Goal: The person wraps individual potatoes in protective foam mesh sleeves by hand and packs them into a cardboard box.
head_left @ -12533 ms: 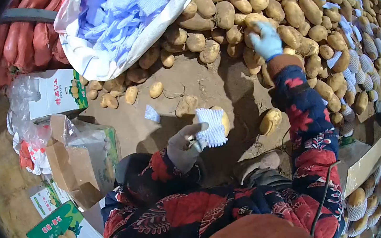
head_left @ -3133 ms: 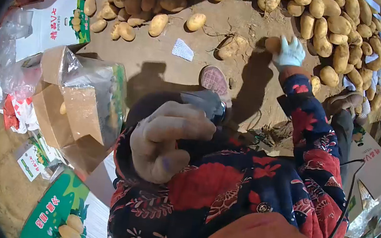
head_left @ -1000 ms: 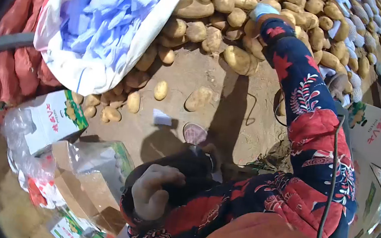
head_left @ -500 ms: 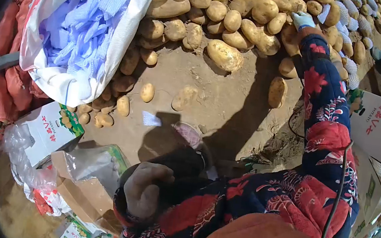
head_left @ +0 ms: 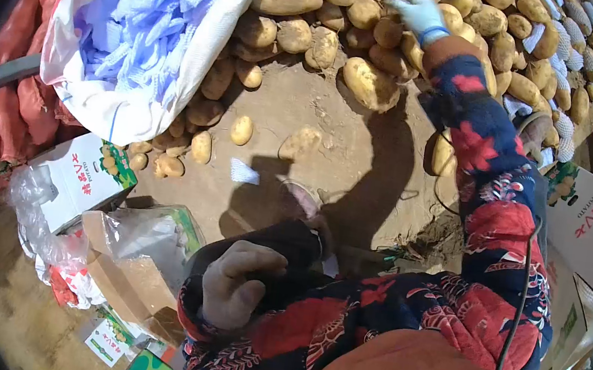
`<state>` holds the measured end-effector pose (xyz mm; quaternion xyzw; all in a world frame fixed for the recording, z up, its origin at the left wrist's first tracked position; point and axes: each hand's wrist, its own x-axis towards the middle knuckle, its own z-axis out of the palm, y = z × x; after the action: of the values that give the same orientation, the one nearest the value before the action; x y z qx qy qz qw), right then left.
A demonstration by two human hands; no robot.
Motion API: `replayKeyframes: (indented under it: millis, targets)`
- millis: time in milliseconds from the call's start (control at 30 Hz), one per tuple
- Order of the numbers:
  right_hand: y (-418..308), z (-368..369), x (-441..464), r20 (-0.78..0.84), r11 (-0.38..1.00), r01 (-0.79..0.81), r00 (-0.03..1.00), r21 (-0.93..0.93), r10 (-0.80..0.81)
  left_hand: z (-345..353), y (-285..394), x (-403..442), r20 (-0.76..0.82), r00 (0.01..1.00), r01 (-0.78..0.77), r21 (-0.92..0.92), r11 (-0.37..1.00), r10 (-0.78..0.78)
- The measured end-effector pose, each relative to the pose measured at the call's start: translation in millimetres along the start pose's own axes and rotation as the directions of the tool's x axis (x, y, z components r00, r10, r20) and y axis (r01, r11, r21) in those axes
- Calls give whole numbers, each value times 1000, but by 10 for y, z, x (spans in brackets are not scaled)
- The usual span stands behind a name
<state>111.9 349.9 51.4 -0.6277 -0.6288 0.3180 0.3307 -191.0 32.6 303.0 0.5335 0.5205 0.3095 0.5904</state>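
My right hand (head_left: 419,15), in a pale glove with a blue band at the wrist, reaches over the potato pile (head_left: 364,12). Its fingers stretch toward the left just above the potatoes, and nothing shows in them; whether they touch one I cannot tell. Close to my body is my left hand (head_left: 237,283), in a greyish glove, with its fingers loosely bent, a gap before the thumb and nothing visible in it. A large potato (head_left: 370,85) lies on the soil at the pile's near edge. Left of the pile stands a white sack (head_left: 206,46) full of bluish-white foam net sleeves (head_left: 149,23).
Red mesh bags (head_left: 11,102) line the left side. A printed potato carton (head_left: 80,175) and an open carton (head_left: 123,278) with plastic lie at lower left. More cartons (head_left: 592,213) are on the right. Sleeved potatoes (head_left: 574,42) lie at upper right. One net piece (head_left: 244,171) is on the soil.
My right hand has moved left across the potato pile, its fingers now stretched out. My left hand stays near my body. The view has shifted slightly.
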Motion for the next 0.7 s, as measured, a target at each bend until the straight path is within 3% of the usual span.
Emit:
replayKeyframes:
  millis: [67,133,167,200,233,267,300,367,433,500,567,600,633,700]
  targets:
    - [187,385,297,90,999,-12,996,42,8,-16,-10,-26,21,1000,-14,66,998,13]
    - [260,547,500,-54,945,-223,975,-240,216,-29,-18,-52,18,1000,-24,53,998,23]
    - [476,579,577,-35,969,-239,971,-69,237,-43,-21,-70,20,999,-37,29,999,36]
    - [571,438,460,-100,921,144,976,-363,-193,-65,-17,-76,20,999,-43,23,999,42]
    - [659,262,356,-25,636,446,806,-630,-591,-77,-12,-77,18,998,-59,-13,998,59]
    - [870,186,300,-62,929,367,927,-35,-369,-76,-22,-90,12,997,-72,-51,996,72]
    - [1035,179,233,67,823,79,988,563,-141,-77,-37,-114,8,997,-71,-66,995,72]
    - [103,-225,-595,254,665,-300,952,684,169,-104,-49,-154,29,990,-133,-93,987,136]
    - [-38,-378,-1294,388,778,-380,902,501,190,-150,-9,-194,57,989,-134,-44,990,136]
    - [142,-412,-2124,598,783,-588,707,202,377,-136,-6,-184,105,990,-97,-20,995,99]
    - [746,-372,-3179,706,893,-400,571,-205,418,-69,-27,-251,71,969,-234,-48,971,237]
    - [245,-665,-3464,758,865,-144,428,-481,492,-70,-13,-256,111,959,-260,-21,965,261]
    - [-269,-933,-3539,750,737,185,309,-650,584,-46,-55,-221,122,954,-270,-37,962,272]
    - [-297,-908,-3772,700,690,144,249,-710,669,9,-72,-312,135,910,-394,-20,919,393]
